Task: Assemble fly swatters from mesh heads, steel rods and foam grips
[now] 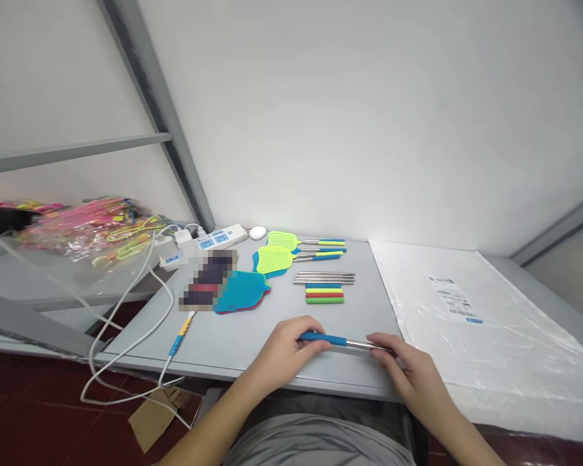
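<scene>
- Grey clothing [320, 443] over the person's lap lies nearest the camera, well to the near side of the loose steel rods [324, 278] on the table [272, 323].
- Between the lap and those rods, the two hands hold one piece: a blue grip [337, 340] with a metal shaft [359, 345] running out of it.
- Its long axis goes from left to right, roughly in line with the steel rods, the shaft end a little closer to the person.
- Neither hand is nearer, since both touch it: the left hand [289, 349] pinches the blue grip between thumb and fingers, the right hand [411, 372] pinches the shaft's far end.
- Whether the piece rests on the table, I cannot tell.
- The grip looks matt, smooth and straight; the shaft is thinner and shiny, its tip hidden by the right fingers.
- Just on the near side of the steel rods lie four loose grips [324, 295]: blue, yellow, red and green.
</scene>
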Demonstrator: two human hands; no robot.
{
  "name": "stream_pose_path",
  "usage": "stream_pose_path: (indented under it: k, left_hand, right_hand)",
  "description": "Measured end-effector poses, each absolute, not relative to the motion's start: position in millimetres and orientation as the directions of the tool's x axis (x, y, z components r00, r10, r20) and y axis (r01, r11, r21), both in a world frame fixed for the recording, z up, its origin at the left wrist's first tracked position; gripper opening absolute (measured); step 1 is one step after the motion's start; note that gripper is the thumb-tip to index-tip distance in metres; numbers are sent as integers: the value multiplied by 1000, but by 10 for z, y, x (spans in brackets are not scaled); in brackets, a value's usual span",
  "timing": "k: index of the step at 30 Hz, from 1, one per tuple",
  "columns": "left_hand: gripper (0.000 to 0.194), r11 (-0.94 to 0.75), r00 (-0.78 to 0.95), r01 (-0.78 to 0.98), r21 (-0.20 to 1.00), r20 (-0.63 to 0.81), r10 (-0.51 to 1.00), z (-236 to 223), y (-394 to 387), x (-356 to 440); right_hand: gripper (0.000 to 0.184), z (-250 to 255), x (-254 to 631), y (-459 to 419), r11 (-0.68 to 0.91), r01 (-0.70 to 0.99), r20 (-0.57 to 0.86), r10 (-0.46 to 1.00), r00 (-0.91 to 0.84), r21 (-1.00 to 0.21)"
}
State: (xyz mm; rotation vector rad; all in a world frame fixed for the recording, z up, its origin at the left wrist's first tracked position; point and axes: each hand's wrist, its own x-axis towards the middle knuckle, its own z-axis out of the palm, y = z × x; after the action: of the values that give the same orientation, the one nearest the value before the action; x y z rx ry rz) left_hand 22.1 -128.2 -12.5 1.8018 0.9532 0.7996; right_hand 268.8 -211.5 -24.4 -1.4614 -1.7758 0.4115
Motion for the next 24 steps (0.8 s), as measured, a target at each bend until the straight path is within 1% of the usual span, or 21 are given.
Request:
stream_pose_path:
  k: [3, 5, 8, 10, 12, 15, 18, 21, 24]
  left_hand:
    - [14, -268, 523, 298, 916, 78, 849, -123, -1257, 222]
    - [14, -266, 540, 312, 912, 61, 840, -123, -1233, 225]
    - [15, -276, 561, 332, 902, 46, 827, -132, -1203, 231]
    - [16, -294, 574, 361, 885, 37, 818, -145, -1198, 234]
    - [16, -323, 588, 394, 860, 34, 808, -160, -1206, 234]
    - [16, -375, 620, 423, 825, 38, 784, -177, -1230, 237]
    - [17, -411, 643, 440, 798, 39, 765, -180, -1254, 248]
    - [19, -415, 639, 452, 790, 38, 769, -168, -1264, 257]
    - [18, -381, 619, 462, 801, 17, 785, -151, -1259, 255]
  right_hand:
    - [21, -321, 2680, -2101, 275, 708, 329, 942, -63, -650]
    - [19, -349, 2689, -2070, 243, 679, 265, 961, -74, -693]
    - [19, -374, 2715, -2038, 155, 599, 149, 987, -61, -785]
    - [19, -388, 2731, -2036, 106, 571, 101, 994, -40, -814]
    - [18, -403, 2744, -2043, 123, 569, 122, 992, -40, -813]
    - [15, -428, 2765, -2051, 231, 569, 215, 972, -96, -789]
    - [15, -443, 2782, -2048, 303, 574, 282, 951, -129, -760]
    - [16, -442, 2778, -2048, 370, 586, 346, 925, -158, -721]
    - [16, -442, 2753, -2057, 413, 615, 387, 904, -184, -672]
